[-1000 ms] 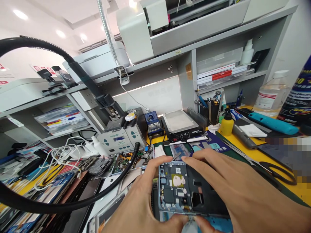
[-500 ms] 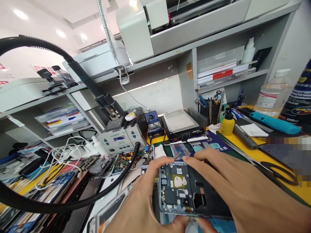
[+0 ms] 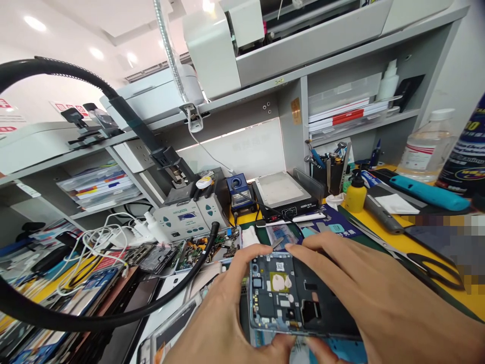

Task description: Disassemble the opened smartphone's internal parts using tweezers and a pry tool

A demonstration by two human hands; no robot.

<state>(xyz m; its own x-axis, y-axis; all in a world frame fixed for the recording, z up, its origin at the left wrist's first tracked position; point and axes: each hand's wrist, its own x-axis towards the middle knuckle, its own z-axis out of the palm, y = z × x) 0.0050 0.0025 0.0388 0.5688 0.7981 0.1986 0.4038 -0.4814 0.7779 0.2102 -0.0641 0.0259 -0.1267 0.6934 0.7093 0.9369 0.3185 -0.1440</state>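
An opened phone (image 3: 282, 296) with its back cover off shows a circuit board and dark inner frame, held low in the middle of the view. My left hand (image 3: 220, 318) grips its left side, index finger on the top edge and thumb at the bottom edge. My right hand (image 3: 364, 298) covers its right half, index fingertip on the top edge beside the left one, thumb under the bottom edge. Both hands are closed on the phone, above a blue mat.
A thick black hose (image 3: 113, 313) curves across the left. A rework station (image 3: 185, 217), parts tray (image 3: 200, 250), heating plate (image 3: 282, 194), yellow bottle (image 3: 355, 193), tool holder (image 3: 330, 169) and scissors (image 3: 424, 263) surround the yellow-edged bench. White cables (image 3: 102, 237) and phone parts clutter the left.
The phone and both hands have sunk slightly in view and shifted a little right; the grip is unchanged.
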